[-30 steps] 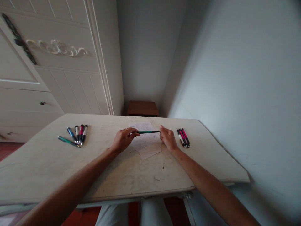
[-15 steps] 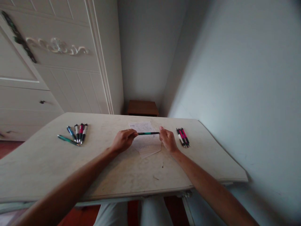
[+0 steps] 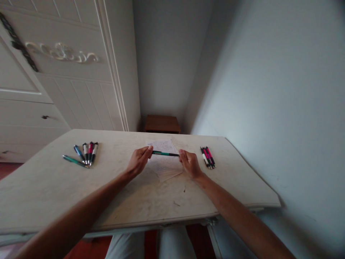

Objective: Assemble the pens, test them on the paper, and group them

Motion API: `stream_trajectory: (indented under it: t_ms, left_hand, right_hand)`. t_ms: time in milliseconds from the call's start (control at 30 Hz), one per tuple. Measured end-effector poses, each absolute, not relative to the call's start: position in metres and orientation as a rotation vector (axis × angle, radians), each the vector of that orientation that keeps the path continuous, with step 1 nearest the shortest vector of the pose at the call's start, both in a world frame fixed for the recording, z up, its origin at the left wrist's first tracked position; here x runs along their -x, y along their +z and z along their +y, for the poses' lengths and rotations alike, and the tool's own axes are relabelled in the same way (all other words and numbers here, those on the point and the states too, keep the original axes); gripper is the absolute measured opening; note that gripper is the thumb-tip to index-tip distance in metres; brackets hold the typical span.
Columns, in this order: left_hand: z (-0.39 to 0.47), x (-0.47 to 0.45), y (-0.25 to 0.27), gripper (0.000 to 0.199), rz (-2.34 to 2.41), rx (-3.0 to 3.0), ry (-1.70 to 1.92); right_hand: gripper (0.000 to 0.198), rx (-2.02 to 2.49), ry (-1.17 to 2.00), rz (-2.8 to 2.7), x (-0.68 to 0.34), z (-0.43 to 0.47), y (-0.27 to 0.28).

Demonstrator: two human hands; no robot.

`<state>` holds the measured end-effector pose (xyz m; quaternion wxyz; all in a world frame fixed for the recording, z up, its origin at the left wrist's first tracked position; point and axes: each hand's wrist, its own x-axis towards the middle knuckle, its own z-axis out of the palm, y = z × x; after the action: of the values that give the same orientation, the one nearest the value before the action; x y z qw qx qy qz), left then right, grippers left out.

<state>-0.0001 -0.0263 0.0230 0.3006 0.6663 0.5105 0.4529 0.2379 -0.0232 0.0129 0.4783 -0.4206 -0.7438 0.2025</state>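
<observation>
A green and black pen (image 3: 165, 154) is stretched level between my two hands, above some sheets of paper (image 3: 168, 171) with writing on them. My left hand (image 3: 140, 158) is closed on its left end, where a dark clip shows. The pen's black right end is gripped by my right hand (image 3: 190, 162), the thumb on top. Fingers hide both tips. On the left of the table lie several pens (image 3: 86, 154), among them a green pen (image 3: 75, 160) set at an angle. To the right of my right hand, several black, pink and white pens (image 3: 208, 157) lie side by side.
The pale table (image 3: 121, 205) has a worn top, with small dark bits near its front edge. Behind it stands a low brown wooden piece (image 3: 162, 123). A white cabinet (image 3: 81, 97) rises at the left; a grey-blue wall (image 3: 269, 90) borders the right side.
The pen has tilted slightly, its right end now lower. My left thumb has come up at the pen's left end. The whole view has shifted a little; the pens on the table lie as before.
</observation>
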Motion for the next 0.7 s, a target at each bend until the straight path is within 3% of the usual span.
stream_trajectory:
  t_ms: [267,700]
  left_hand:
    - [-0.025,-0.003,0.023,0.058,1.321,-1.618,1.187]
    - [-0.015,0.003,0.019,0.055,1.256,-1.635,1.233]
  right_hand:
    - [0.043,0.976,0.569,-1.727,-0.235,-0.018,0.012]
    - [0.021,0.837,0.643,-1.75,-0.238,-0.009,0.009]
